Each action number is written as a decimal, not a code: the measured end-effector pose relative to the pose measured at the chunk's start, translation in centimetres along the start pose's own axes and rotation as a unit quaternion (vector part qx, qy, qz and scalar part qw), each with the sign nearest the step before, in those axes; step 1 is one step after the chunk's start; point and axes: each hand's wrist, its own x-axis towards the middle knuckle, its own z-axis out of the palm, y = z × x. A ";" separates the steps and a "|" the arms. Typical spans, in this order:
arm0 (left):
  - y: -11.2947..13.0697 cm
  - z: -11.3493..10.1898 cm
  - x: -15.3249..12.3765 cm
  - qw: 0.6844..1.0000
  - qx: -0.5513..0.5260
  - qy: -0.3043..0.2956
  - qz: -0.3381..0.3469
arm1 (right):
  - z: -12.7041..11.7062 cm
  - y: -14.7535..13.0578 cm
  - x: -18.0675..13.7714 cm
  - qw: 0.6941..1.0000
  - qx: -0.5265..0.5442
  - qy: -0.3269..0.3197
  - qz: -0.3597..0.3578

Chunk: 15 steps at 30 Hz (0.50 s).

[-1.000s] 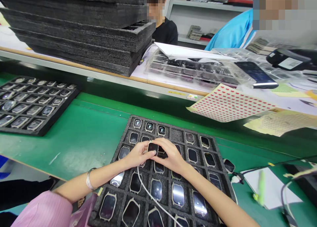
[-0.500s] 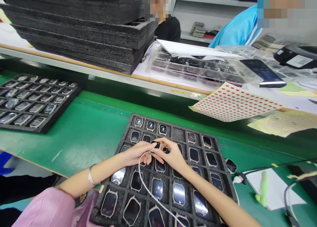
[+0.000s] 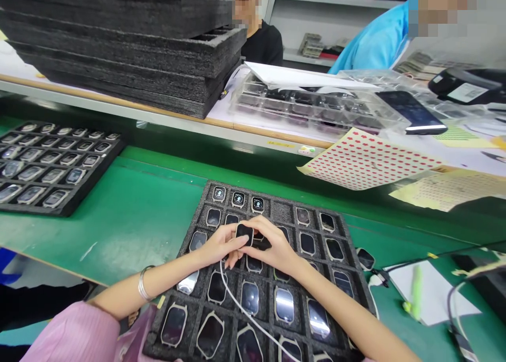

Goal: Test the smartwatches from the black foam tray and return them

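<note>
Over the black foam tray (image 3: 281, 210) a smartwatch body (image 3: 244, 234) with a dark screen is held between both hands. My left hand (image 3: 223, 245) is closed on it, its thumb lying against the screen. My right hand (image 3: 272, 243) pinches its edges with thumb and fingers. A white cable (image 3: 245, 313) runs from beneath my left hand toward the front edge; where it ends among the fingers is hidden. Strapless watches fill most of the tray's compartments. In the back row three lit watches (image 3: 237, 199) show white figures, and the compartment to their right holds none.
A second foam tray (image 3: 67, 206) of watches lies at the left. Stacked black foam trays (image 3: 158, 61) and clear plastic trays (image 3: 292, 106) stand on the shelf. One watch (image 3: 366, 258), a green marker (image 3: 416, 291), paper and cables lie at the right. Two people are beyond the shelf.
The held watch has turned so its dark screen faces me more fully. My right fingers have shifted to its edges. The whole view has moved slightly.
</note>
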 end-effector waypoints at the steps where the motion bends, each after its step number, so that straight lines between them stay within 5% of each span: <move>1: 0.1 0.0 -0.1 1.000 0.007 0.001 0.006 | 0.1 0.1 0.0 1.000 0.000 0.007 -0.010; 9: 0.7 0.4 -0.7 0.998 0.060 0.021 0.030 | 0.0 0.1 -0.2 0.999 0.034 0.014 -0.022; 15: 1.2 0.2 -0.9 0.999 0.007 -0.041 0.028 | -0.3 0.1 -0.3 0.988 0.156 0.005 0.020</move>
